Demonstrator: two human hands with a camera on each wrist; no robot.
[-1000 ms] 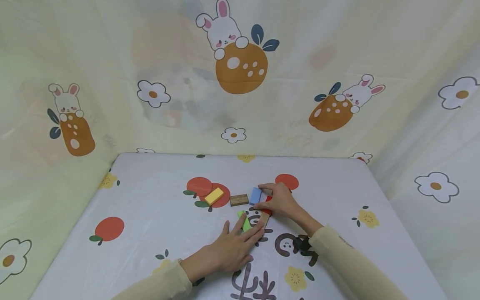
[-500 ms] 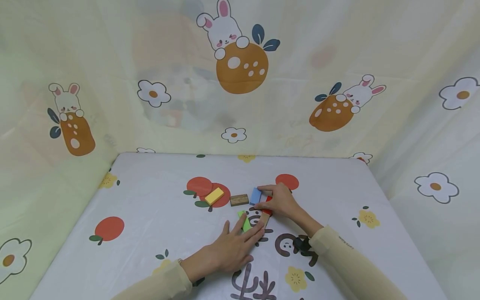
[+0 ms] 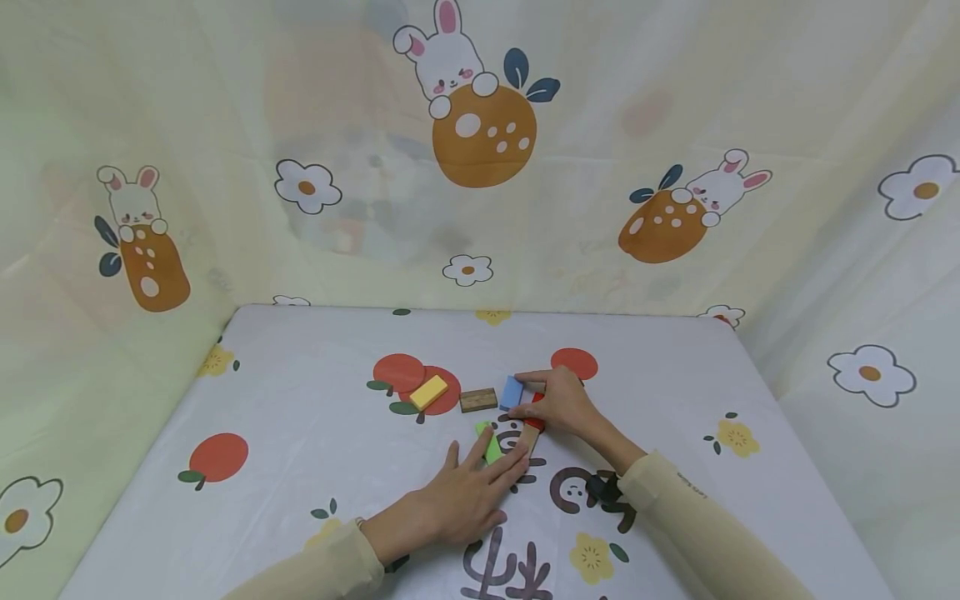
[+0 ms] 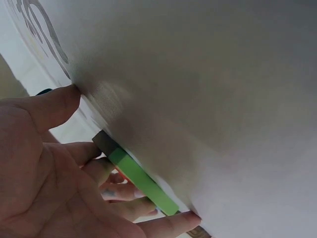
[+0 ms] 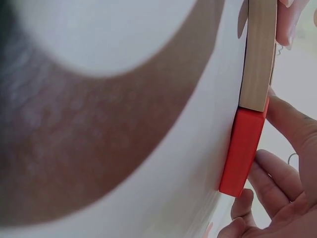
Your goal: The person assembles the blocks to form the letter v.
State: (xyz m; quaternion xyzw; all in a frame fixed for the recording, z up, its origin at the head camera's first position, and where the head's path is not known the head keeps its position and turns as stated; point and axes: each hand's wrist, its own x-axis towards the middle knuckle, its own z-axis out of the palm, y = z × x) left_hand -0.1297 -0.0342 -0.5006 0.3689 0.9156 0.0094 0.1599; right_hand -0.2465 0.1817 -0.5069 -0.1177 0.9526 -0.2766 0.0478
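On fruit-printed cloth (image 3: 300,442), hands (image 3: 467,498) touching blocks (image 3: 511,392), rabbit-print curtains (image 3: 337,100) behind.

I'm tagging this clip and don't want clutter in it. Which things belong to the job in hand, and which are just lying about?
In the job, apparently:
blue block and red block, at the right hand
green block, dark block and tan block, at the left hand
brown block, beside the blue

Lying about:
yellow block, apart and untouched, though possibly wanted later
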